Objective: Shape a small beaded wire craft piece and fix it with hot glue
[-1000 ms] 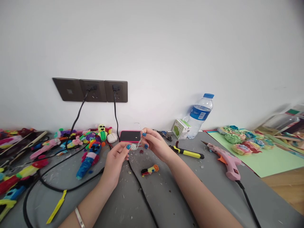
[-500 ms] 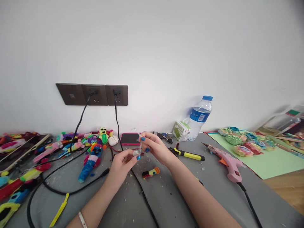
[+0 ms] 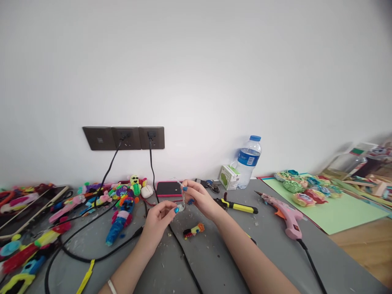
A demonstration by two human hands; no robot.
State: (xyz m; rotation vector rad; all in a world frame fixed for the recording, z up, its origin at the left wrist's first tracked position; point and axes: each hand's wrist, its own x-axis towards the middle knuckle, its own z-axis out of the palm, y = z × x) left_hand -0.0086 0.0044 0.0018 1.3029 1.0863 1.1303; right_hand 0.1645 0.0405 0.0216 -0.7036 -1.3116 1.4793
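Observation:
Both hands meet above the middle of the grey table [image 3: 214, 261]. Between their fingertips is a thin silvery-white pipe cleaner [image 3: 183, 197], its free end sticking up to the left. My left hand [image 3: 161, 216] pinches the coiled lower part of it. Higher up, my right hand [image 3: 196, 196] grips the strand with thumb and fingers. A small yellow, red and orange pipe-cleaner piece [image 3: 194, 231] lies on the table just below the hands.
Behind the hands lie a phone [image 3: 169, 188] and keys. Yellow-handled pliers [image 3: 243, 207], a pink glue gun [image 3: 289, 218], a juice box [image 3: 229, 177] and a bottle [image 3: 248, 163] are right. Colourful pipe-cleaner figures [image 3: 122, 216] and black cables [image 3: 101, 258] fill the left.
The view has tilted and shifted slightly, so the table items appear moved. The left hand's coil sits a little lower relative to the right hand's fingers.

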